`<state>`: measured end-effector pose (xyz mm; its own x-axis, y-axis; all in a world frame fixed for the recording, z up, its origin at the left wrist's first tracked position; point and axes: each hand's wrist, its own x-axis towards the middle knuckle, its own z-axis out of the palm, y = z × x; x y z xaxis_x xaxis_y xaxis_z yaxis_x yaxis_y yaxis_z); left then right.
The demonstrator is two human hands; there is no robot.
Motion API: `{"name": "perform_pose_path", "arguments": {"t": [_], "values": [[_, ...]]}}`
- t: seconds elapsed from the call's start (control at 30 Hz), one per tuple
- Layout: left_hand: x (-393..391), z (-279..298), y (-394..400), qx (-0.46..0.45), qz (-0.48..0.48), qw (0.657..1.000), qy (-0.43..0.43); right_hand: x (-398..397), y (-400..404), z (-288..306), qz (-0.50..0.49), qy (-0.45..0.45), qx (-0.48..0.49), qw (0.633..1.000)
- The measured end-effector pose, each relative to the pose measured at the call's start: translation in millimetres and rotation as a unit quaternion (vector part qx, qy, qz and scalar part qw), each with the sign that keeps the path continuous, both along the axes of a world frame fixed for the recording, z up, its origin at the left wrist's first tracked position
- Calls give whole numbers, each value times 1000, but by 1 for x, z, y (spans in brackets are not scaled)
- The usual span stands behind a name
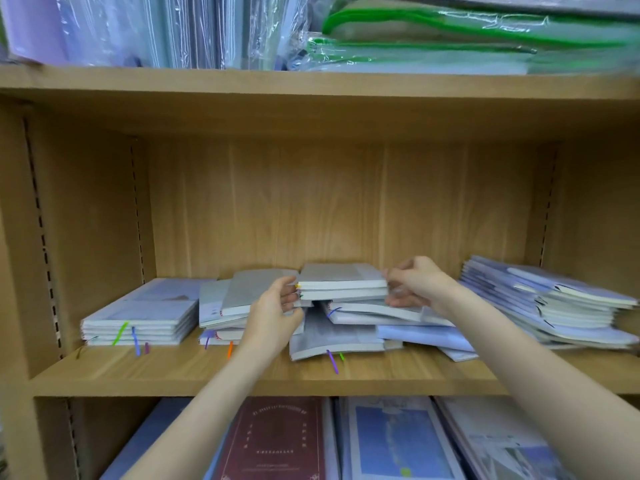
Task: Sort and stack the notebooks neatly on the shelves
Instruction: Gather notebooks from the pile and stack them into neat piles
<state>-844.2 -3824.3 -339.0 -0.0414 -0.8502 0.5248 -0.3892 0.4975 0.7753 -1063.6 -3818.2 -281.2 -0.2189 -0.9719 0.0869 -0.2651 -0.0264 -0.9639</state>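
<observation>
Head view: left hand (273,311) and right hand (414,284) grip two grey, plastic-wrapped notebooks (341,282).

Two hands (277,313) are visible. Three shelves (242,372) are in view. The middle shelf carries four groups of notebooks (142,317); single notebooks cannot be counted exactly.

Light wood-grain shelf (173,368), pale grey notebooks (341,277) at 12 o'clock, lilac-blue covers (540,282) at 3 o'clock, green, purple, orange ribbon markers (121,332), maroon book (277,441) at 6 o'clock, green-trimmed clear pouches (450,32) above
</observation>
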Motion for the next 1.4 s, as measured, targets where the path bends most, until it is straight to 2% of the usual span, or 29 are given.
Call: {"name": "perform_pose_path", "arguments": {"t": [0.13, 0.4, 0.6, 0.83, 0.93, 1.0, 1.1, 1.2, 1.4], "values": [[-7, 3, 0, 26, -1, 1000, 14, 3, -5, -4, 19, -31, -3, 999], [-10, 3, 3, 53, -16, 998, 28, 1, -24, -21, -33, -142, -46, 988], [-9, -4, 9, 65, -46, 996, 46, 9, -27, -18, -105, -140, -40, 984], [0, -5, 13, 85, -62, 988, 115, 9, -9, -10, -111, -190, -44, 975], [6, -4, 14, 100, -71, 983, 140, 6, 13, 2, -89, -184, -57, 977], [6, -3, 16, 135, -94, 967, 193, 2, 27, 6, -59, -169, -44, 983], [-2, 1, 22, 217, -161, 910, 314, -1, 41, 5, -9, -148, -9, 989], [-16, 6, 26, 254, -200, 870, 372, 0, 41, -1, 2, -142, 4, 990], [-28, 9, 25, 255, -167, 861, 407, 3, 35, -7, -17, -128, 2, 992]]}}
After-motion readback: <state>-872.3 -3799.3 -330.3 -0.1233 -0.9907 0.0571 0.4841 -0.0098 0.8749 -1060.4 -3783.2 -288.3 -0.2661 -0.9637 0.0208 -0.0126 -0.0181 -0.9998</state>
